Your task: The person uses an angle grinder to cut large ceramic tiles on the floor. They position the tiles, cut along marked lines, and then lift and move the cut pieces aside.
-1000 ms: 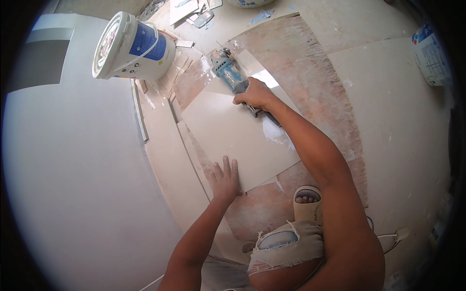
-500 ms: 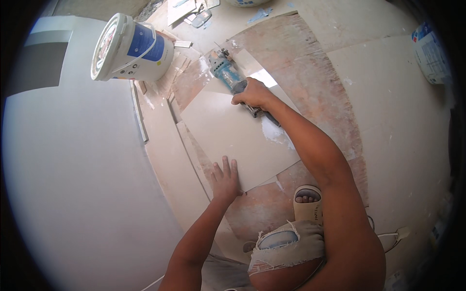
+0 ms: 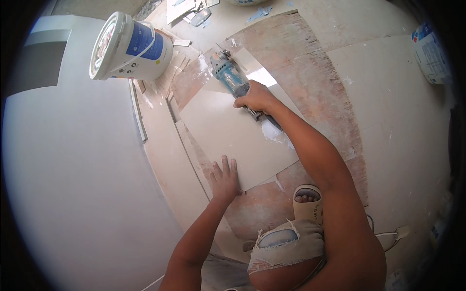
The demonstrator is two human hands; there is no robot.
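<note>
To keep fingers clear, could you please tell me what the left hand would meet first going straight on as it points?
Sliding across the tile, the left hand would probably meet the teal grinder in the right hand first, though the grinder's height is unclear.

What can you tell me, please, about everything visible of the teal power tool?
The teal power tool has a scuffed, hard-looking casing, greyish head and dark rear parts. It slants over the pale glossy tile, head pointing away and leftward. The right hand grips its rear half; whether it is running cannot be told.
</note>
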